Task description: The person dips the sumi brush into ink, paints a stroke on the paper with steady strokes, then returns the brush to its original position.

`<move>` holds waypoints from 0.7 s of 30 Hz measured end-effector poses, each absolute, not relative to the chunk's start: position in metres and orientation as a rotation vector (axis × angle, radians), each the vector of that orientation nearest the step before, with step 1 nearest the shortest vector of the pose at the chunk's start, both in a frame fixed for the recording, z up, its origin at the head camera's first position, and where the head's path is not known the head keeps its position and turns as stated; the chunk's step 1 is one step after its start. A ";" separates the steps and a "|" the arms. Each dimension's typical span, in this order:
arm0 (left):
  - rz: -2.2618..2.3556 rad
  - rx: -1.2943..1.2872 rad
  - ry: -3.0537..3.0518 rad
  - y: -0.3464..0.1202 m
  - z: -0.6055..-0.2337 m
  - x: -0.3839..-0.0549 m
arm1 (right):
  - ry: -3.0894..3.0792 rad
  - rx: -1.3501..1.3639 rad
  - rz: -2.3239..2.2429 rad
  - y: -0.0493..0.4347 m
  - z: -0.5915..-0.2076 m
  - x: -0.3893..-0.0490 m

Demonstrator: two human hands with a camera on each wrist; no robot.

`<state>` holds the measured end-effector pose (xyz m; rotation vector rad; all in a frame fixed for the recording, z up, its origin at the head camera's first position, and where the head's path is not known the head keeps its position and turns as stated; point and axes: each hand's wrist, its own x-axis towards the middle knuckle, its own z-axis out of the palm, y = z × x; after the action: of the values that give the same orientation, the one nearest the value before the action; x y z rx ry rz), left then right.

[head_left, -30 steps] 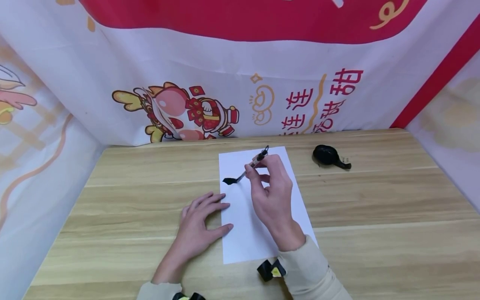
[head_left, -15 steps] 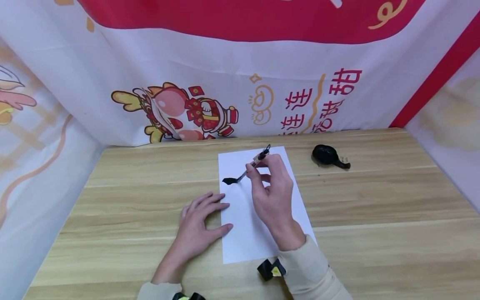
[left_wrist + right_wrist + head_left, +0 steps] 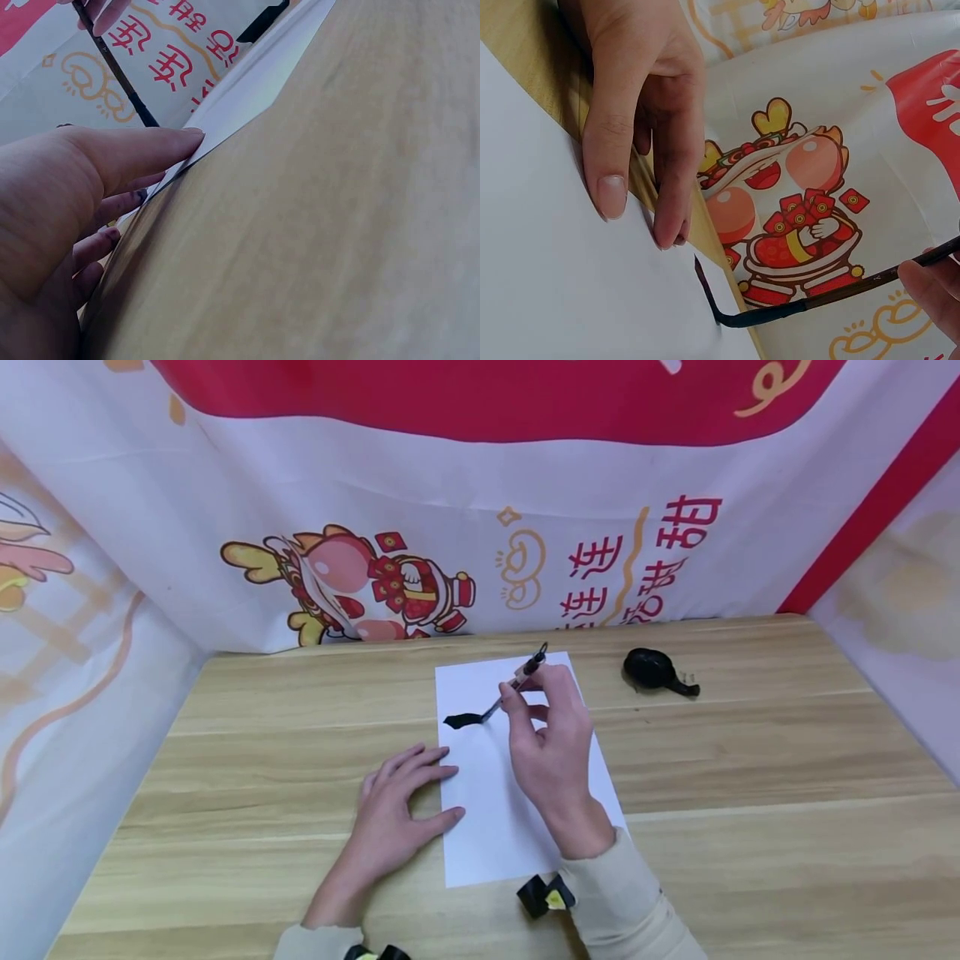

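Observation:
A white sheet of paper [image 3: 487, 831] lies on the wooden table. My right hand [image 3: 553, 752] pinches a writing brush [image 3: 527, 668] by its dark shaft, which leans up to the right and ends in a small loop. In the right wrist view the brush [image 3: 840, 291] has its black bristles bent against the paper. A thick black ink stroke [image 3: 461, 721] runs from near the sheet's left edge to the bristles. My left hand [image 3: 397, 814] rests with spread fingers across the left edge. In the left wrist view its thumb [image 3: 150, 154] lies on the sheet.
A glossy black rounded thing with a short handle [image 3: 649, 669] lies right of the paper, near the back of the wooden table [image 3: 750, 760]. Behind it hangs a white and red printed cloth [image 3: 420, 468]. Printed cloth also closes off the left and right sides.
My right hand and the brush have moved slightly right, and the black ink stroke has grown longer that way. The left hand has stayed in place on the paper.

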<state>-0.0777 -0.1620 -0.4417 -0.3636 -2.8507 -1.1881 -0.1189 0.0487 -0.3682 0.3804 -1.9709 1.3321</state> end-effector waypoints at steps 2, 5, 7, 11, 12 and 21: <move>-1.189 -0.361 -2.851 -0.162 -0.442 -0.078 | -1.965 0.372 1.337 0.049 -0.368 -0.119; -1.192 -0.356 -2.851 -0.162 -0.441 -0.077 | -1.964 0.362 1.350 0.051 -0.367 -0.119; -1.193 -0.356 -2.851 -0.162 -0.441 -0.077 | -1.967 0.357 1.348 0.052 -0.367 -0.119; -1.196 -0.357 -2.848 -0.161 -0.440 -0.077 | -1.965 0.347 1.335 0.053 -0.367 -0.120; -1.196 -0.358 -2.847 -0.161 -0.440 -0.077 | -1.965 0.344 1.328 0.054 -0.367 -0.120; -1.194 -0.369 -2.836 -0.162 -0.441 -0.077 | -1.934 0.309 1.320 0.057 -0.368 -0.121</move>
<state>-0.0769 -0.1615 -0.4414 -0.3690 -2.8356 -1.1939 -0.1214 0.0568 -0.3676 0.3093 -1.9337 1.3201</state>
